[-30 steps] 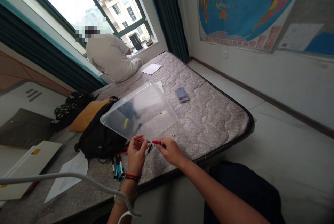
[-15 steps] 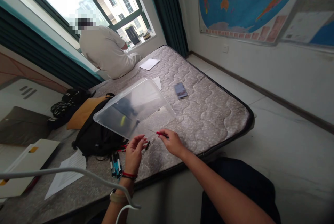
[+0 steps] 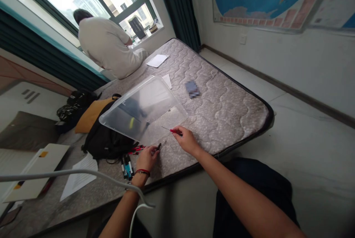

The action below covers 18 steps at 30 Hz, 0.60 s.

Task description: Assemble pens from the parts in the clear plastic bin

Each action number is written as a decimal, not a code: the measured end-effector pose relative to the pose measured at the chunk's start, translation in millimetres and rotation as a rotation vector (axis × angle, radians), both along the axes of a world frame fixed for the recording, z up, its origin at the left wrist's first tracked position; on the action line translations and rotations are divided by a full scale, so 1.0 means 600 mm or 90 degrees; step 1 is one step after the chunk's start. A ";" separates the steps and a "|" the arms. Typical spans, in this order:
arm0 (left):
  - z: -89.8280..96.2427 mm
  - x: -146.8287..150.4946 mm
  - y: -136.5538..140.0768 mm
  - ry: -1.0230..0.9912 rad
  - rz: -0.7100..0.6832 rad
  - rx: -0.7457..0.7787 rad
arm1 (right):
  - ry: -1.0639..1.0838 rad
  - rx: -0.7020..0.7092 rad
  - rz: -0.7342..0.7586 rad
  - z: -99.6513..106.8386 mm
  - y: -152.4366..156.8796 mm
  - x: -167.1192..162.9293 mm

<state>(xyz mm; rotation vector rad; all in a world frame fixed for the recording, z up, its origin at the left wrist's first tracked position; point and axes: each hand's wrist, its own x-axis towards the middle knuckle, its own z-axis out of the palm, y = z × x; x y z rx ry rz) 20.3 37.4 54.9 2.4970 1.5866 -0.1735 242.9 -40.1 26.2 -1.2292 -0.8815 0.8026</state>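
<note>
My right hand (image 3: pixel 185 140) is closed, pinching a slim red piece (image 3: pixel 173 131) with a thin rod that points left over the mattress. My left hand (image 3: pixel 146 158) reaches down to the mattress (image 3: pixel 222 108), its fingertips pinched at a short black cylindrical piece (image 3: pixel 159 146). Small thin bits, too small to name, lie just right of those fingers. Red pens (image 3: pixel 135 150) are partly hidden behind my left hand. Next to my left wrist lie several blue, white and black pens (image 3: pixel 127 167). Beyond both hands is a clear plastic lid or bin (image 3: pixel 149 114).
A black backpack (image 3: pixel 107 138) and an orange-brown folder (image 3: pixel 93 116) lie left. A printed sheet (image 3: pixel 79 175), a pale box file (image 3: pixel 36 173) and a blurred-out item (image 3: pixel 192 88) are on the mattress. A grey cable (image 3: pixel 83 171) crosses the near left. A person (image 3: pixel 107 46) sits by the window.
My left hand has lowered to the mattress, and its loosely spread fingers have closed at the black piece. My right hand still holds the red piece. The view has tilted slightly down.
</note>
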 end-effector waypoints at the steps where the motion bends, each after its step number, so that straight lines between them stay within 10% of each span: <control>1: 0.000 -0.001 -0.001 -0.008 0.010 0.006 | 0.000 -0.002 0.009 -0.002 0.000 -0.003; 12: 0.139 0.000 -0.013 -0.195 0.043 0.083 | -0.097 -0.014 0.094 -0.019 -0.004 -0.015; 18: 0.163 0.000 -0.021 -0.189 -0.005 0.120 | -0.133 0.001 0.124 -0.013 -0.009 -0.016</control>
